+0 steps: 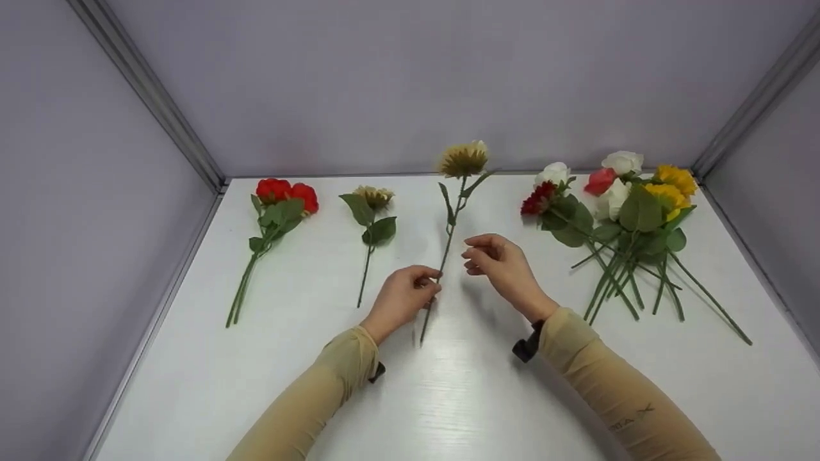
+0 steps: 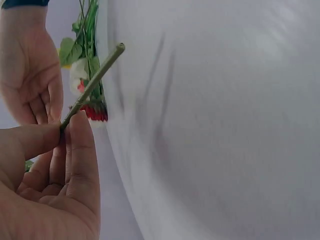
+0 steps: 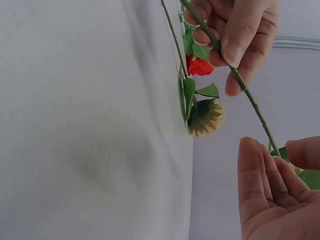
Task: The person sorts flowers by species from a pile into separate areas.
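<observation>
My left hand pinches the stem of a pale yellow flower between thumb and fingers. The flower's head points away toward the back wall, and the lower stem sticks out past the fingertips in the left wrist view. To the right of the stem is my right hand, its fingers loosely bent and holding nothing. In the right wrist view the stem runs from the left hand toward the right hand's fingers. A second pale yellow flower with green leaves lies left of the left hand.
Red flowers lie together at the left of the white table. A pile at the right has white flowers, yellow flowers, a pink flower and a dark red flower. Grey walls enclose the table.
</observation>
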`<state>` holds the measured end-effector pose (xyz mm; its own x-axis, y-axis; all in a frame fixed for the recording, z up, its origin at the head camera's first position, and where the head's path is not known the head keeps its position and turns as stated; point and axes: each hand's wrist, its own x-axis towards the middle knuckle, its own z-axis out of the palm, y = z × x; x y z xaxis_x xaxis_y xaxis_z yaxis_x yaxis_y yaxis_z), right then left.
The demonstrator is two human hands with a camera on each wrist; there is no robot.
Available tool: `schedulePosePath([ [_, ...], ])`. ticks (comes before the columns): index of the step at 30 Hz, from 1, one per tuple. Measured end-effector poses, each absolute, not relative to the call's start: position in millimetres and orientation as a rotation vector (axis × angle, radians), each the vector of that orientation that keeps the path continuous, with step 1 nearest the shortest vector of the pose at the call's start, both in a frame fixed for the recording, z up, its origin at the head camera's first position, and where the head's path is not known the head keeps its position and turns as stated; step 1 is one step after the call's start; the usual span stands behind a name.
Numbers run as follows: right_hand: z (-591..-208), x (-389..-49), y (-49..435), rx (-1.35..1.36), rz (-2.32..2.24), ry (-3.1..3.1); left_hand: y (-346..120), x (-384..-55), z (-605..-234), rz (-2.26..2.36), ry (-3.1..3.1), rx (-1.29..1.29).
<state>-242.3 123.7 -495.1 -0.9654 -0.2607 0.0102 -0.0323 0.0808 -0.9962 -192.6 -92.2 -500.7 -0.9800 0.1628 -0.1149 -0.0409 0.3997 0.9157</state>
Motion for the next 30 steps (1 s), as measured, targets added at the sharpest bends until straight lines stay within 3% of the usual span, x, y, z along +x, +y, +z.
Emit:
schedulePosePath([
  [13, -494.8, -219.8, 100.0, -0.816, -1.349, 2.653, -175.4, -232.2, -499.2, 1.146, 2.840, -0.253],
  [30, -503.2, -216.0, 102.2, -0.818, -1.236, 2.638, -174.8, -237.8, -519.6, 1.036, 2.894, -0.282],
])
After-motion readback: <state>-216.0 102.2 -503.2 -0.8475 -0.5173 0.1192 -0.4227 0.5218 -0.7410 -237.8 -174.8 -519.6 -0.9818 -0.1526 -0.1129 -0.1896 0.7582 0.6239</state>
